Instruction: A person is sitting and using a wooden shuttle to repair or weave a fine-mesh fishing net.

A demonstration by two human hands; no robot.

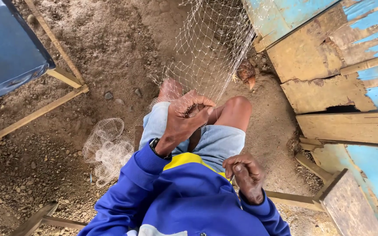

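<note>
My left hand [187,116] is curled tight, fingers folded down over the thumb, pinching a bunch of fishing net [206,48] just above my knees. The net is thin pale twine knotted into diamond meshes; it runs taut from my grip up and away toward the top of the view, and more of it lies in a loose, crumpled heap [106,148] on the ground beside my left leg. My right hand [246,175] is drawn back close to my waist, fingers bent in against the palm, nearly a fist. I cannot tell whether it holds a strand or a tool; anything there is too fine to make out.

A black wristwatch [157,146] sits at my left wrist, under the cuff of a blue sleeve with a yellow band across the chest. My shorts are faded light denim. The ground is dry brown dirt [110,52] strewn with small stones. To my right stand worn wooden boards [329,87], their blue paint peeling down to bare, weathered planks. A brown chicken [246,73] stands just beyond the net.
</note>
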